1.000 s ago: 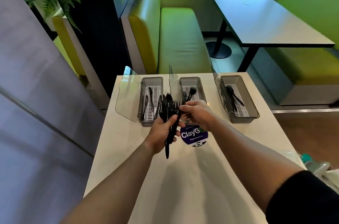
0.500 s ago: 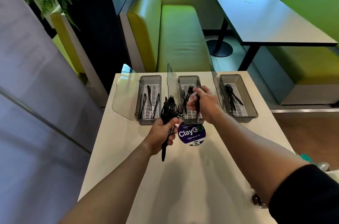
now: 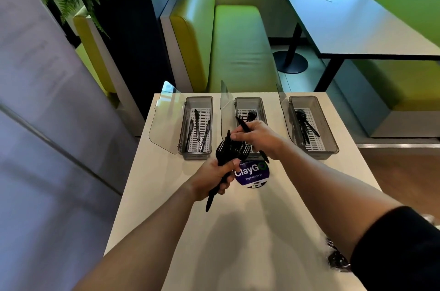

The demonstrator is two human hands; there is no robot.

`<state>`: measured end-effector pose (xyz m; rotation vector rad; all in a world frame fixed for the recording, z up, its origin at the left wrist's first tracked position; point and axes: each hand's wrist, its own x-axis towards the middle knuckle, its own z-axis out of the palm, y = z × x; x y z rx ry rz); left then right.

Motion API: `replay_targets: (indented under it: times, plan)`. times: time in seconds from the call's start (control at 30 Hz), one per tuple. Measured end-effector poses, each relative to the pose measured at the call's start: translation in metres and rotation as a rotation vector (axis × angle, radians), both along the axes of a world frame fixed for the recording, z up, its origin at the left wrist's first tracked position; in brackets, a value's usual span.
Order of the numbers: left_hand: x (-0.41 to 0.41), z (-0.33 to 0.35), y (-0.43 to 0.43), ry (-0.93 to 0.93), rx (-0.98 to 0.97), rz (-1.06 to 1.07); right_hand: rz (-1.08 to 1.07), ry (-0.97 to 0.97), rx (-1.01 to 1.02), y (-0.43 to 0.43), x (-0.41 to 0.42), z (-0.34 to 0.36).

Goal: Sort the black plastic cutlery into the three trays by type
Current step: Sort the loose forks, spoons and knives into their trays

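My left hand (image 3: 215, 176) grips a bundle of black plastic cutlery (image 3: 228, 150), mostly forks, upright in front of the trays. My right hand (image 3: 258, 138) holds a single black fork (image 3: 242, 124) over the near end of the middle tray (image 3: 248, 102), tines pointing away. That tray holds another fork (image 3: 251, 114). The left tray (image 3: 198, 100) holds three knives (image 3: 197, 127). The right tray (image 3: 314, 112) holds several black spoons (image 3: 304, 124). Each tray's clear lid stands open on its left side.
A round purple "ClayGo" sticker (image 3: 252, 174) lies on the white table (image 3: 238, 231) under my hands. A dark crumpled wrapper (image 3: 337, 259) lies at the right table edge. Beyond are green bench seats, a dark table (image 3: 345, 17) and a planter.
My right hand pulled one fork out of the bundle, carried it over the middle tray and now holds it lower, near the tray's front end. My left hand stayed put.
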<state>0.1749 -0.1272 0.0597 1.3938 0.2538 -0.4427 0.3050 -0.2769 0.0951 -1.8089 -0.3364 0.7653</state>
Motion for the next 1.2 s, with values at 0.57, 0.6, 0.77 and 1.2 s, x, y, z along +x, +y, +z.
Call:
replay_targets:
  times: [0.57,0.6,0.77,1.2]
  plan:
    - [-0.007,-0.005,0.01,0.054,0.038,-0.108,-0.313,0.12,0.206,-0.002,0.008,0.01]
    - [-0.008,-0.005,0.011,0.063,0.047,-0.127,-0.375,0.126,0.244,-0.003,0.012,0.013]
    - [-0.009,-0.007,0.015,0.093,0.061,-0.141,-0.618,0.099,0.392,-0.007,0.03,0.029]
    - [-0.003,-0.01,0.015,0.116,0.093,-0.127,0.037,-0.164,-0.205,0.009,-0.007,0.005]
